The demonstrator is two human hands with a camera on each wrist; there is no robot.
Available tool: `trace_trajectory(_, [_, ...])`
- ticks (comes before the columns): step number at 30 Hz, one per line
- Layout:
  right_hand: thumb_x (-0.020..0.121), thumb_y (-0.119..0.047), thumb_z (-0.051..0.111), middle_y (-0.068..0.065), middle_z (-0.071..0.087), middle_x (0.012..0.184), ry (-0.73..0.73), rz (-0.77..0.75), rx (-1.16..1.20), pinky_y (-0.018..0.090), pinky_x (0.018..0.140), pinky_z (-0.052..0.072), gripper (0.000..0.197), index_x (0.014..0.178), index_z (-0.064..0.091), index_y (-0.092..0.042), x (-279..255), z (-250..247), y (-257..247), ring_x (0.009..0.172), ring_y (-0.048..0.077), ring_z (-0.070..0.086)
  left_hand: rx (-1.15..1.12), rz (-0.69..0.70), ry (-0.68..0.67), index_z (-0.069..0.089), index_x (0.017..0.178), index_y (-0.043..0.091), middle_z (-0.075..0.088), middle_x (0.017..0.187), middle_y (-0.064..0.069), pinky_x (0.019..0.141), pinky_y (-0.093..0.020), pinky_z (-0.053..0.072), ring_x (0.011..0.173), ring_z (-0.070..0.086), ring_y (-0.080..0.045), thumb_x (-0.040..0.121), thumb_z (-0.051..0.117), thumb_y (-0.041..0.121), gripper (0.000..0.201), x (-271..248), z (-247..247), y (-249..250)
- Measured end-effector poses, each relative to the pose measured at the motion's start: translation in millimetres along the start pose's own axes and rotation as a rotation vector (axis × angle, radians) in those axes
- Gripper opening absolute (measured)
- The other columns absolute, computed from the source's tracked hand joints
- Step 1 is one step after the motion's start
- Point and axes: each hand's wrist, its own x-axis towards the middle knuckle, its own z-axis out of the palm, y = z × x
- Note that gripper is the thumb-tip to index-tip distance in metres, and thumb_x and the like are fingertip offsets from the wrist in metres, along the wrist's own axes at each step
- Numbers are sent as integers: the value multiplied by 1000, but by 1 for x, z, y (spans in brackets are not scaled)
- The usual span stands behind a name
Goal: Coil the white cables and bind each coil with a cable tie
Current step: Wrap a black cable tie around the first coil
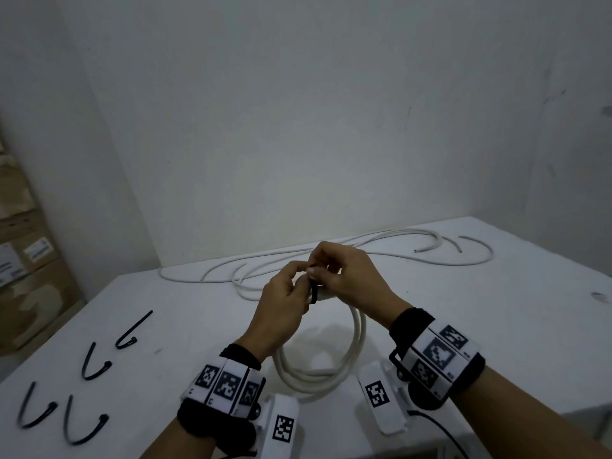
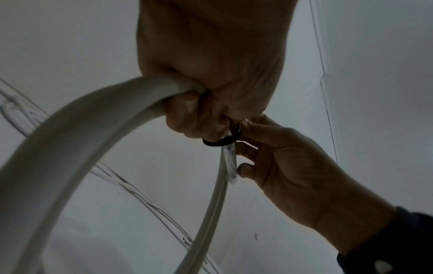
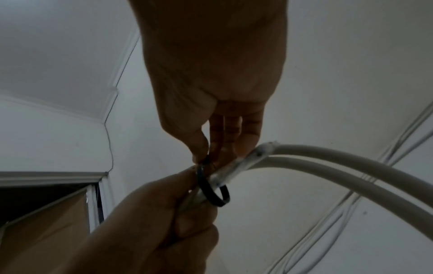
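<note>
Matte white table point(image 1: 463, 326), left hand point(image 1: 281, 303) gripping round cable coil point(image 1: 359, 329), right hand point(image 1: 347, 276) pinching black tie point(image 1: 314, 291)

Loose white cables point(image 1: 331, 256) sprawled across the white table point(image 1: 496, 326) at twelve o'clock, blocking that side. Four bent black cable ties point(image 1: 96, 361) lay scattered at nine o'clock. Bare tabletop at three o'clock left a hand free passage.

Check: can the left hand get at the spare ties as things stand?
Probably not yet: the left hand grips the coil while the right hand loops a tie. The path to the spare ties looks free.
</note>
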Motion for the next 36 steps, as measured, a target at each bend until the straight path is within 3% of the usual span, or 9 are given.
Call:
trace_trajectory(4, [79, -19, 71, -6, 64, 75, 70, -27, -39, 38, 70, 51, 8, 74, 65, -19, 2, 3, 3, 70, 17, 60, -155, -63, -77, 53, 110, 20, 42, 49, 12, 35, -19, 24, 39, 30, -5, 102, 37, 34, 22, -2, -6, 10])
trace_trajectory(10, [79, -19, 73, -8, 66, 68, 87, 22, 33, 33, 66, 55, 13, 69, 66, -23, 13, -2, 2, 66, 17, 65, -126, -46, -183, 51, 112, 18, 46, 44, 12, 35, -18, 20, 39, 24, -6, 102, 39, 31, 20, -7, -7, 17])
trace_trajectory(14, [84, -14, 68, 3, 68, 75, 121, 67, 30, 30, 54, 55, 12, 73, 62, -16, 27, -9, -5, 68, 20, 66, -104, -94, -214, 51, 101, 17, 40, 41, 10, 36, -20, 19, 37, 21, -8, 100, 44, 35, 19, -8, -1, 13])
trace_trajectory(17, [89, -8, 61, 5, 65, 71, 60, 134, 50, 23, 47, 54, 18, 72, 55, -13, 39, -14, -13, 61, 18, 65, -159, -150, -226, 54, 95, 24, 29, 48, 2, 38, -19, 18, 40, 17, -13, 100, 45, 37, 17, -8, 4, 11])
trace_trajectory(20, [93, -5, 55, 11, 65, 70, -24, 227, 283, 27, 47, 53, 17, 76, 53, -9, 43, -15, -11, 55, 20, 64, -176, -193, -230, 60, 102, 29, 27, 52, 1, 38, -19, 19, 41, 19, -12, 100, 44, 39, 19, -4, 2, 12])
trace_trajectory(22, [95, -6, 52, 15, 65, 70, -114, 239, 440, 28, 51, 53, 16, 80, 50, -7, 42, -19, -11, 55, 21, 64, -171, -183, -222, 62, 107, 26, 28, 49, 3, 36, -17, 20, 38, 21, -9, 100, 40, 44, 29, -1, 0, 14])
trace_trajectory(24, [96, -6, 49, 17, 63, 70, -185, 206, 523, 26, 55, 53, 15, 81, 47, -6, 43, -24, -14, 57, 20, 62, -166, -179, -210, 63, 95, 18, 29, 47, 5, 35, -16, 20, 36, 21, -8, 100, 40, 45, 35, 3, -4, 16])
trace_trajectory(31, [95, -1, 44, 6, 48, 56, -172, 293, 569, 27, 51, 30, 31, 67, 41, -12, 50, -14, -16, 48, 16, 49, -17, -166, -275, 61, 90, 0, 42, 51, -3, 35, -20, 26, 37, 28, -14, 99, 45, 38, 41, 11, -13, 27])
trace_trajectory(36, [94, 2, 39, 7, 43, 52, -101, 439, 600, 28, 51, 26, 40, 56, 39, -10, 54, -7, -14, 49, 19, 44, 20, -185, -326, 56, 91, 1, 51, 49, -6, 36, -22, 30, 33, 32, -15, 101, 40, 35, 39, 10, -10, 28])
